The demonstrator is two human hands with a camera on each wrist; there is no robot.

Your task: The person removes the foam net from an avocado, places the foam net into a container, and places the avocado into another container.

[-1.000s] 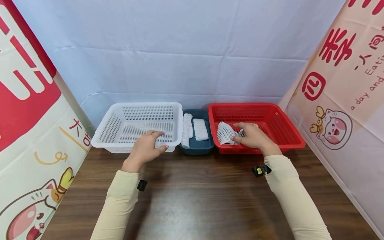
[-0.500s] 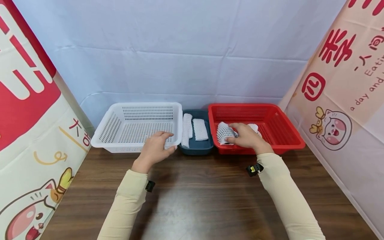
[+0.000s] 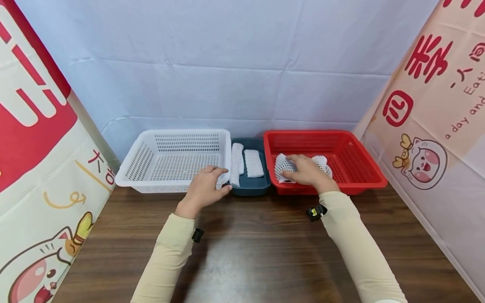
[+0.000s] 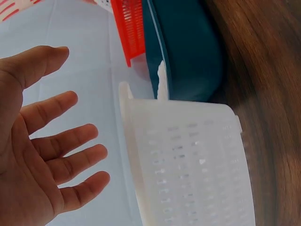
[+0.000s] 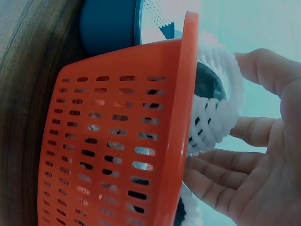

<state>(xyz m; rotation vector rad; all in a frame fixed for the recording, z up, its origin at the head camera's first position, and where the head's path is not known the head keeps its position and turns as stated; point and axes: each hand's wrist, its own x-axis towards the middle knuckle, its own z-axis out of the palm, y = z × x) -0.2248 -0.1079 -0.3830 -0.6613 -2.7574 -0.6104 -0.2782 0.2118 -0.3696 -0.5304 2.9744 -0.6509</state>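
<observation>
Inside the red basket (image 3: 363,168), my right hand (image 3: 306,170) has its thumb and fingers about a white foam net sleeve (image 3: 281,166) at the left end. The right wrist view shows a dark green, rounded thing (image 5: 209,82) inside that foam net, with the thumb on one side and fingertips on the other. A second foam-netted thing (image 3: 324,165) lies to the right, partly behind the hand. My left hand (image 3: 206,187) hovers by the front right corner of the white basket (image 3: 130,176). Its fingers are spread and hold nothing in the left wrist view.
Between the baskets stands a dark blue basin (image 3: 250,189) with flat, white foam nets (image 3: 254,163) in it. All three containers stand in a row on a brown wooden table (image 3: 257,252). A pale cloth backdrop (image 3: 227,84) hangs close behind, with printed cloths on both sides.
My left hand has moved right along the white basket's front toward the basin. The right hand has shifted left onto the foam-netted thing, uncovering more of the second one.
</observation>
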